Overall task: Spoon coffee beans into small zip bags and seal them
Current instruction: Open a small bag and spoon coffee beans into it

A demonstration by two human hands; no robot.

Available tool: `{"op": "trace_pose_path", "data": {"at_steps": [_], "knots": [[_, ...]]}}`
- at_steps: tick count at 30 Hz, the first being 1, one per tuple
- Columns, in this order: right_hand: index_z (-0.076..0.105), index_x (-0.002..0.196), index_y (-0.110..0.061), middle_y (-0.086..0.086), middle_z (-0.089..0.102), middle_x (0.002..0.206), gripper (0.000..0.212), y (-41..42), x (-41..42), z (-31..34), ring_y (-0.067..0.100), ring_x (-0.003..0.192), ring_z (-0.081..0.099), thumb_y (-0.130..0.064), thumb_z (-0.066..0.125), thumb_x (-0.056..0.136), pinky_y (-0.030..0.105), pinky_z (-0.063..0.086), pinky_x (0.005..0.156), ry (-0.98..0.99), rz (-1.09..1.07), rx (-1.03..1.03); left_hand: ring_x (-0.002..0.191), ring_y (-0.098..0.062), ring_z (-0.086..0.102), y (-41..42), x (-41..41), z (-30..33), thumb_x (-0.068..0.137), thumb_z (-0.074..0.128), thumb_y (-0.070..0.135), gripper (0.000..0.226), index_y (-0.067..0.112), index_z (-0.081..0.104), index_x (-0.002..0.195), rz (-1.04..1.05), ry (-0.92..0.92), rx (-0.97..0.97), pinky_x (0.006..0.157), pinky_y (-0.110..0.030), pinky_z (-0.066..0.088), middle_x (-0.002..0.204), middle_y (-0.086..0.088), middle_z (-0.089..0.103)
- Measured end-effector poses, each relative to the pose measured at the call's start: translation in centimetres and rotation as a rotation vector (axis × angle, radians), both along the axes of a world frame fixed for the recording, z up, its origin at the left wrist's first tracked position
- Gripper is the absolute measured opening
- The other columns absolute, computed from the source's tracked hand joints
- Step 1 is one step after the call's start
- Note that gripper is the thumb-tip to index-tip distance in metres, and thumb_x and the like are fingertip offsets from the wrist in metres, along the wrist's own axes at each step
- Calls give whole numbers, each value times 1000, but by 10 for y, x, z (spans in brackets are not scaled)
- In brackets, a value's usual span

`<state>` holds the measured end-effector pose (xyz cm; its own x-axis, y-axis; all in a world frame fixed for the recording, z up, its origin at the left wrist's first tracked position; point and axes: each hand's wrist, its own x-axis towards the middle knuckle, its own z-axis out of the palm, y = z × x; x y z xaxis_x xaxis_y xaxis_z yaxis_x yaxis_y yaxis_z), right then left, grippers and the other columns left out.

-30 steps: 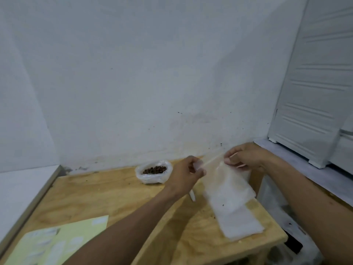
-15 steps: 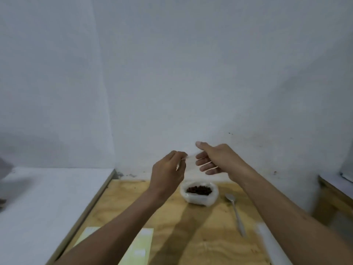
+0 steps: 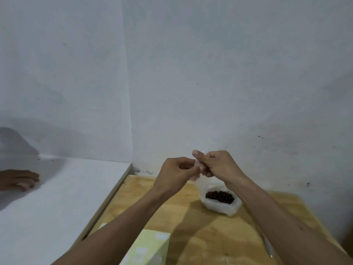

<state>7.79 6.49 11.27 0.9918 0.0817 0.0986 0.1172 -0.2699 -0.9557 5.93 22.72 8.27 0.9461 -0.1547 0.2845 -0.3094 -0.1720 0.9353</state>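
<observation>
Head view, hands (image 3: 196,167) pinching zip bag (image 3: 196,170) upright

A crumpled clear plastic bag of dark coffee beans (image 3: 219,199) sits on the pale wooden table (image 3: 191,236), behind the flat yellow-green sheet (image 3: 147,247).

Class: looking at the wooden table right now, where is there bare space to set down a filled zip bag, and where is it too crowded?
Bare wood lies on the wooden table between its left edge and the bag of coffee beans, and between that bag and the yellow-green sheet. It is crowded where the left hand and right hand pinch the small zip bag, just above the beans.
</observation>
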Motion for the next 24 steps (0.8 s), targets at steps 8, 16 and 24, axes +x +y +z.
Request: {"op": "trace_pose_path", "data": {"at_steps": [8, 16, 24], "knots": [[68, 93, 8, 10, 78, 82, 47, -5, 9, -10, 18, 76, 74, -39, 72, 90, 24, 60, 73, 49, 158, 6, 73, -30, 68, 14, 21, -4, 94, 62, 11, 30, -16, 66, 81, 43, 119, -66, 80, -49, 64, 79, -30, 67], [44, 76, -11, 25, 77, 85, 25, 4, 9, -15, 35, 84, 78, -8, 57, 97, 42, 60, 85, 104, 158, -92, 56, -17, 41, 7, 33, -27, 87, 59, 25, 40, -10, 58, 68, 346, -27, 97, 54, -50, 54, 60, -12, 48], [52, 77, -7, 3, 66, 64, 16, -2, 2, 4, 28, 70, 73, 0, 58, 90, 38, 63, 76, 157, 210, 44, 141, 4, 32, 38, 12, -8, 74, 73, 71, 98, 42, 28, 156, -70, -17, 381, 112, -28, 30, 159, 23, 31]]}}
